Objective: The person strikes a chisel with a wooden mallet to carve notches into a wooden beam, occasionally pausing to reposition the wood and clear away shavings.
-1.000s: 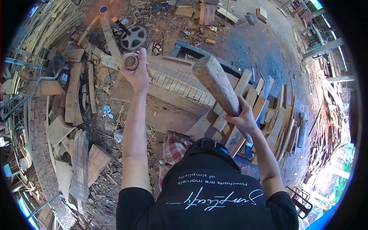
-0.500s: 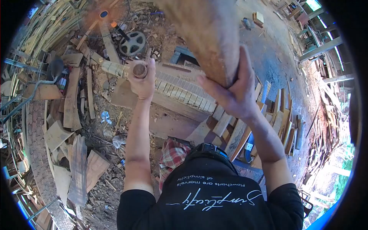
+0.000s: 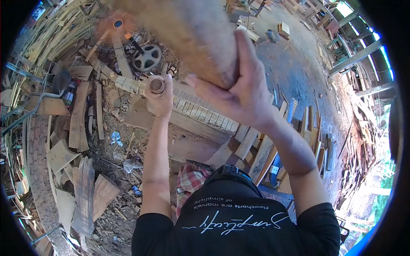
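My left hand is closed around an upright, chisel-like tool with a round wooden handle. Only the handle's end shows above my fist; any blade is hidden below. Beneath and beside that hand lies a long wooden beam with many close cross-cuts along its top. My right hand grips the lower end of a thick, club-like piece of wood, thumb and fingers on opposite sides. That wood is raised close to the camera, blurred, and runs out of the top of the view. It hides part of the beam's far side.
Several boards lie right of the beam, with a blue-handled saw among them. Offcuts and wood chips cover the ground at left. A spinning fan and a spoked wheel stand at the upper left.
My right hand and the thick piece of wood have moved left and slightly up in view. The left hand keeps its hold on the handle, nearly in place.
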A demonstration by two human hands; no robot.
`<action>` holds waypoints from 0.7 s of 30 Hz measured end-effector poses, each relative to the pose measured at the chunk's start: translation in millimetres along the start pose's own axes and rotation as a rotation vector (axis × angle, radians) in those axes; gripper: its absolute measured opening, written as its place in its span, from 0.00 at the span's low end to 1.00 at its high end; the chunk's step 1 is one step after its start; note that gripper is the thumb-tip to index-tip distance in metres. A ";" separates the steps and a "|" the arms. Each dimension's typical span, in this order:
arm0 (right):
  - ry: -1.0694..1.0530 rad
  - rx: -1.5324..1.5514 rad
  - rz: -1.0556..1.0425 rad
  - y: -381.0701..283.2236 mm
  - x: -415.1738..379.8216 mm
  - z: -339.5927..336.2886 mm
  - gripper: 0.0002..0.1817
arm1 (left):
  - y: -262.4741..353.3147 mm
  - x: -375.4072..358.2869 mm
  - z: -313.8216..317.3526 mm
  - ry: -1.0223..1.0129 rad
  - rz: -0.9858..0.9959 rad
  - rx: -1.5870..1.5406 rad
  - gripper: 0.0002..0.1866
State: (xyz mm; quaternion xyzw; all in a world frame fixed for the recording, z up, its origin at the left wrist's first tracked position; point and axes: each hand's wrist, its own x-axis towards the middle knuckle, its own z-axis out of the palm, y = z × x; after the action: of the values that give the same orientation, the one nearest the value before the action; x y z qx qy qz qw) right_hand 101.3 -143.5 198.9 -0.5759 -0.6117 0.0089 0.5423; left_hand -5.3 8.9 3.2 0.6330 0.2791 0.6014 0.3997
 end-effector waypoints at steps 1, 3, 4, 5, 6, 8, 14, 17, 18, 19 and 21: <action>0.001 -0.001 0.001 8.1 -5.2 3.4 0.29 | 0.4 0.9 2.2 -0.001 -0.025 -0.027 0.09; -0.243 -0.123 0.185 39.8 -25.1 13.2 0.28 | 3.7 -0.9 5.6 -0.002 -0.046 -0.058 0.09; -0.244 -0.125 0.180 49.3 -32.4 14.4 0.28 | 6.7 -3.9 6.8 0.048 -0.055 -0.055 0.10; -0.448 -0.287 0.289 57.1 -40.6 15.5 0.28 | 8.5 -5.1 6.5 0.087 -0.063 -0.050 0.11; -0.649 -0.451 0.397 61.4 -42.3 14.9 0.28 | 2.7 -3.3 5.4 0.079 -0.056 -0.055 0.11; -0.584 -0.418 0.313 51.9 -24.0 4.9 0.28 | -15.8 -4.2 0.8 -0.027 -0.243 -0.162 0.12; 0.092 -0.006 -0.202 8.8 32.4 -1.9 0.33 | -18.7 0.0 7.5 -0.023 -0.062 -0.047 0.08; -0.242 -0.193 0.112 37.8 -11.1 10.2 0.31 | -15.3 0.4 5.2 -0.043 -0.056 -0.010 0.09; -0.496 -0.246 0.283 55.5 -25.6 15.1 0.30 | -8.3 -2.0 7.2 -0.038 -0.052 -0.010 0.09; -0.739 -0.295 0.460 60.2 -31.0 18.2 0.29 | 2.5 -6.1 11.0 0.035 -0.049 -0.063 0.10; -0.676 -0.322 0.428 57.3 -28.8 13.5 0.28 | 9.2 -2.0 18.0 0.118 -0.036 -0.122 0.12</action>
State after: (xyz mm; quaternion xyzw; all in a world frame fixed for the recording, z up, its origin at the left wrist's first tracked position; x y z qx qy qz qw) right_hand 124.8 -136.4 138.1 -0.7318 -0.6153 0.2139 0.2003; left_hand 10.9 -0.7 10.6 0.5657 0.2766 0.6462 0.4312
